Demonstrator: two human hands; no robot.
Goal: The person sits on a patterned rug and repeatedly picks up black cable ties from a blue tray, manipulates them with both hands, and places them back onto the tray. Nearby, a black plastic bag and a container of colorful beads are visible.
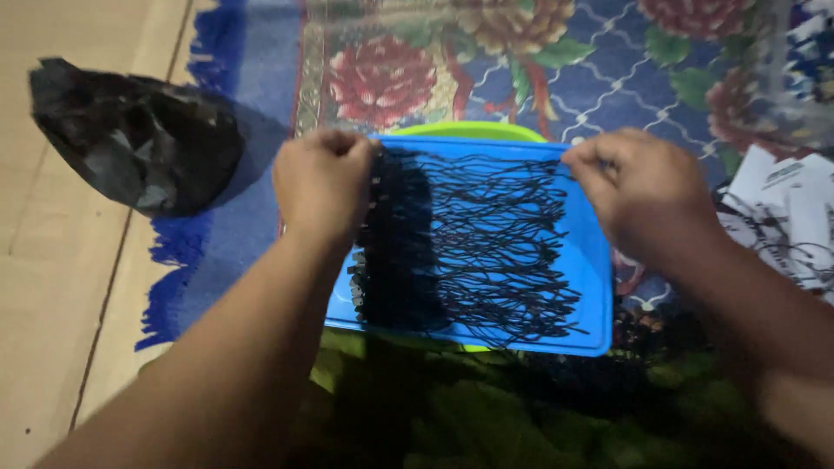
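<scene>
**Black strings stretched over blue tray**

Your fingertips curl under, so exact grip is hard to make out. Left hand and right hand each pinch one strand end; between your fingers lie thin black strings, tangled, bunched dense near your left fingers, on the blue tray.

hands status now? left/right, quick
Left hand: closed, pinching the black strings at the blue tray top edge.
Right hand: closed, pinching the same strings' other end.
</scene>
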